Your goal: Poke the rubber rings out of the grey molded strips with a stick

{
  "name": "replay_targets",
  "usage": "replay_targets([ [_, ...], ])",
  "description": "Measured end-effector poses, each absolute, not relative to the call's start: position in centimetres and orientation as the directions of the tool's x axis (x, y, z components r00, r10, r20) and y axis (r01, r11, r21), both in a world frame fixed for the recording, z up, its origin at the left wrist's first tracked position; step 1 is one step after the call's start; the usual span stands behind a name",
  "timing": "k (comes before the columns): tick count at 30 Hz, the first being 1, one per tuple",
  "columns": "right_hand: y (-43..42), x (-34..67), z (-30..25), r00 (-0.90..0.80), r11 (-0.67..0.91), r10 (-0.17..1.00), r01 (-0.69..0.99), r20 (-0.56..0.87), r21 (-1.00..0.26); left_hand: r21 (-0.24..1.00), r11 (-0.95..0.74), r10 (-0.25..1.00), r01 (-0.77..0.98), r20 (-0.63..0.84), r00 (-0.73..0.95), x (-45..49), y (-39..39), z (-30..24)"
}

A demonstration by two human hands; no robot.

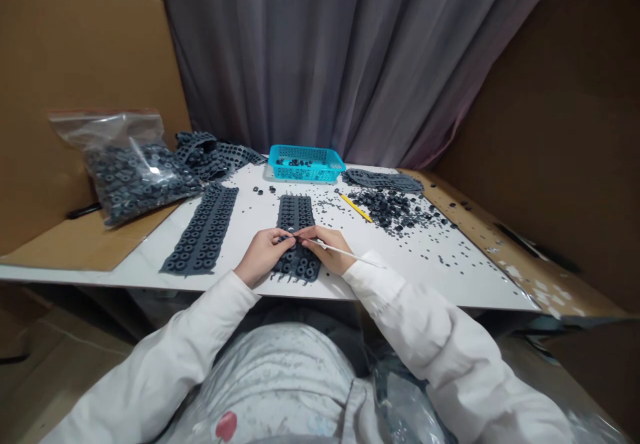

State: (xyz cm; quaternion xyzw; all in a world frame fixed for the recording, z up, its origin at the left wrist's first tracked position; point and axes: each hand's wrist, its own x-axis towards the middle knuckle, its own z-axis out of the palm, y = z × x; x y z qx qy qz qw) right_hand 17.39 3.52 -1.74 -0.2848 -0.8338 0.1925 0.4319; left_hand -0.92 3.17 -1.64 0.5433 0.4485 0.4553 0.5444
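A dark grey rubber sheet of ring-shaped parts (pixel 296 211) lies before me on the white table. Over its middle, my left hand (pixel 265 252) has thumb and forefinger pinched on the sheet. My right hand (pixel 327 247) meets it there, with a thin white stick (pixel 345 253) held between the fingers and slanting back toward the wrist. The fingertips of both hands nearly touch, and they hide the spot they work on. A similar moulded sheet (pixel 203 231) lies flat to the left of my left hand.
A bag of grey rings (pixel 135 174) leans at the left, near piled sheets (pixel 210 154). At the back stands a blue basket (pixel 307 172) with small dark pieces. To the right are a folded sheet (pixel 384 181), a yellow pen-like tool (pixel 356 208) and loose dark pieces (pixel 393 209). Cardboard walls flank the table.
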Motion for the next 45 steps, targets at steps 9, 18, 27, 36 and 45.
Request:
replay_targets([
  [9, 3.9, 17.7, -1.5, -0.313, 0.670, 0.742, 0.396, 0.593, -0.629, 1.000, -0.011, 0.979, -0.024, 0.015, 0.201, -1.0, 3.0, -1.5],
  [18, 4.7, 18.5, -1.7, -0.006, 0.435, 0.879, 0.415, 0.476, -0.799, 0.996, 0.046, 0.963, -0.072, -0.025, 0.269, -1.1, 2.0, -0.2],
  [27, 4.4, 18.3, -1.5, -0.078, 0.461, 0.873, 0.458, 0.482, -0.760, 0.997, 0.047, 0.927, 0.054, -0.064, 0.369, -3.2, -1.5, 0.2],
  [36, 4.3, 17.1, -1.9, -0.313, 0.553, 0.830, 0.346, 0.462, -0.758, 0.395, -0.612, 0.779, 0.685, 0.452, 0.435, -3.7, -5.0, -0.7],
  [45, 3.7, 17.2, -1.6, -0.533, 0.784, 0.609, 0.290, 0.588, -0.549, 0.129, -0.739, 0.629, 0.661, 0.486, 0.607, -2.7, -3.8, -5.1],
])
